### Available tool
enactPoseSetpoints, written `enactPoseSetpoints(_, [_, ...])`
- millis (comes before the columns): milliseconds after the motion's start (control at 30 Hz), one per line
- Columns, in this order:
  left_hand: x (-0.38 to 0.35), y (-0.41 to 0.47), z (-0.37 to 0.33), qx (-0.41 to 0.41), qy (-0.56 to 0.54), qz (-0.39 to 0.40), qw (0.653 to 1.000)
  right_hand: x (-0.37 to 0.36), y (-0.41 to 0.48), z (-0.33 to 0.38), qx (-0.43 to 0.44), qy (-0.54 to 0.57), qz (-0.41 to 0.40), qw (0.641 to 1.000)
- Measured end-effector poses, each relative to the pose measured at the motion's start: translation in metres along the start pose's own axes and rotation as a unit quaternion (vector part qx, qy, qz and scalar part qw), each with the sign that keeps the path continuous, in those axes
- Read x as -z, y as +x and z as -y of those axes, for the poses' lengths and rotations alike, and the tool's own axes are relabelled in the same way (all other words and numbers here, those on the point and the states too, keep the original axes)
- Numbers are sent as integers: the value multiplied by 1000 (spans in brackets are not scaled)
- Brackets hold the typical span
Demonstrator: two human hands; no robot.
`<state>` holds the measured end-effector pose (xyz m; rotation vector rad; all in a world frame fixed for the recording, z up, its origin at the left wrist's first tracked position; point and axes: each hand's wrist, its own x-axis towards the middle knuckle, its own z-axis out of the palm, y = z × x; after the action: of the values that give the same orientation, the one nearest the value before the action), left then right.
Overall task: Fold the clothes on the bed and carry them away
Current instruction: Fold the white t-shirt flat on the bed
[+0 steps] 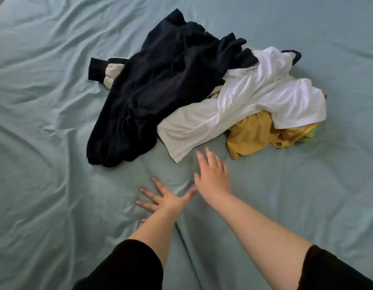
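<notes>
A wrinkled pale teal bed (45, 122) fills the view, with the clothes heaped loose near its middle, none folded. At 11 o'clock from the left hand (164, 198) sprawls a dark navy garment (152, 91). The left hand lies flat on the bed, grip wide and holding nothing, probably to brace the lean forward. At its 2 o'clock the right hand (212, 178) reaches out with straight fingers, grip wide and empty. It is just short of the white shirt (254, 97) at its 12 o'clock, likely the first piece to pull clear. A yellow garment (252, 130) sits tucked under that shirt, at the right hand's 2 o'clock.
</notes>
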<state>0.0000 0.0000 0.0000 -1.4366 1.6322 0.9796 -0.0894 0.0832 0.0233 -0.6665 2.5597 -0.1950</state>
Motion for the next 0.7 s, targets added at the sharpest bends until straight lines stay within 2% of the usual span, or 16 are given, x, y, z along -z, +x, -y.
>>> enactPoseSetpoints(67, [-8, 14, -9, 38, -6, -16, 999, -1, 35, 1, 69, -114, -77, 988])
enactPoseSetpoints(167, [-17, 32, -13, 72, -7, -29, 997, 5, 83, -3, 112, -147, -82, 979])
enactPoseSetpoints(233, [-23, 37, -15, 75, 3, -43, 996, 1, 97, -4, 121, -105, -65, 985])
enactPoseSetpoints(333, [-27, 39, -18, 75, 16, -53, 996, -7, 91, -5, 106, 73, -113, 985])
enactPoseSetpoints(400, [-27, 38, -17, 75, 21, -51, 996, -18, 72, -10, 84, 130, -101, 983])
enactPoseSetpoints(567, [-24, 29, -16, 51, 17, -60, 997, -33, 28, -34, 12, 175, -51, 983])
enactPoseSetpoints(700, [-21, 16, 6, -22, 32, -64, 997, -36, -16, -42, -16, 157, -3, 987])
